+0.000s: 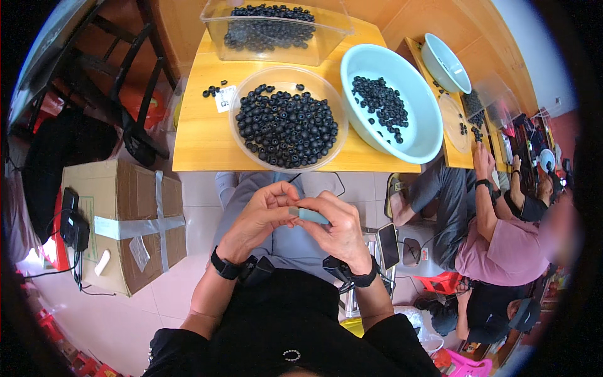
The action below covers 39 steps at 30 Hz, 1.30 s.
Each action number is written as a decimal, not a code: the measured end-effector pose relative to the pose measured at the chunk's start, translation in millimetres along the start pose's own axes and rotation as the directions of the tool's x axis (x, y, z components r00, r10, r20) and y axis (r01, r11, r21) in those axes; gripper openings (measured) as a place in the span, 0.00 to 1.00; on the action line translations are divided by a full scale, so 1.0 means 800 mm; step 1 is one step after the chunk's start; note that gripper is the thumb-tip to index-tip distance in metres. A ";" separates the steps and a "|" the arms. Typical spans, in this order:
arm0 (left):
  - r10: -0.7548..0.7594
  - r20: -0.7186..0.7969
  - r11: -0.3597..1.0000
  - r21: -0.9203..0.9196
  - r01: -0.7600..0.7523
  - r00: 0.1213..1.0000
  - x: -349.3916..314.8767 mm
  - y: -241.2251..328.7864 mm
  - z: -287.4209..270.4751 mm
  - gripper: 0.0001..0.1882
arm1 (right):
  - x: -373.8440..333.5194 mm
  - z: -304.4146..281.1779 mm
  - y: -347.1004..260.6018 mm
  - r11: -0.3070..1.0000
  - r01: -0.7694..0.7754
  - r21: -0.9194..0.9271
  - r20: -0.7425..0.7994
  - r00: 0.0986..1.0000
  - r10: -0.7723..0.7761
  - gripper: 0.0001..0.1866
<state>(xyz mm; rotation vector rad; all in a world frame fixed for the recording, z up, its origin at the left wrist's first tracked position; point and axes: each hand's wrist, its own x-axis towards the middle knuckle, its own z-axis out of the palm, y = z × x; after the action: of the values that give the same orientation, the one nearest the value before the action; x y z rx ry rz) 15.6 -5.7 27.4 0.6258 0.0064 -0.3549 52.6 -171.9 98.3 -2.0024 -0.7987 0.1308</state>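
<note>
My two hands meet over my lap, just below the near edge of the wooden table (200,154). In my right hand (341,227) is a small light-blue tool (313,217) with a grey tip pointing left. My left hand (256,217) is closed at the fingertips against that tip; whatever it pinches is too small or hidden to make out. Closest to the hands on the table is a round clear tray (343,129) full of round black beads (286,125) with holes. Right of it stands a light-blue basin (418,129) with smaller black pieces (381,103).
A clear bin (270,51) of black pieces stands at the back, and several loose beads (212,90) lie beside a white label (225,98). A taped carton (141,207) is at my left. On the right, a person in pink (502,251) works at another table.
</note>
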 end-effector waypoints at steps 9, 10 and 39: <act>0.115 -0.178 0.975 0.206 -0.077 0.977 -0.008 0.026 0.011 0.10 | 0.058 -0.102 0.038 0.888 -0.091 -0.450 -0.465 0.873 -0.147 0.14; 0.126 -0.185 0.973 0.216 -0.085 0.975 -0.009 0.032 0.005 0.10 | 0.061 -0.110 0.045 0.891 -0.131 -0.434 -0.517 0.847 -0.127 0.15; 0.366 -0.086 0.539 0.831 -0.136 0.927 0.073 0.113 -0.005 0.08 | -0.026 0.005 0.056 0.959 -0.282 0.019 -0.374 0.888 0.269 0.08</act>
<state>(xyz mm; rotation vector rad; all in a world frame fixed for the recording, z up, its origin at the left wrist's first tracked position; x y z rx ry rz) 100.6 45.5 69.6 1.5983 -0.0080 0.0476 56.4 -196.5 55.3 -2.0793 -0.2718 -0.1024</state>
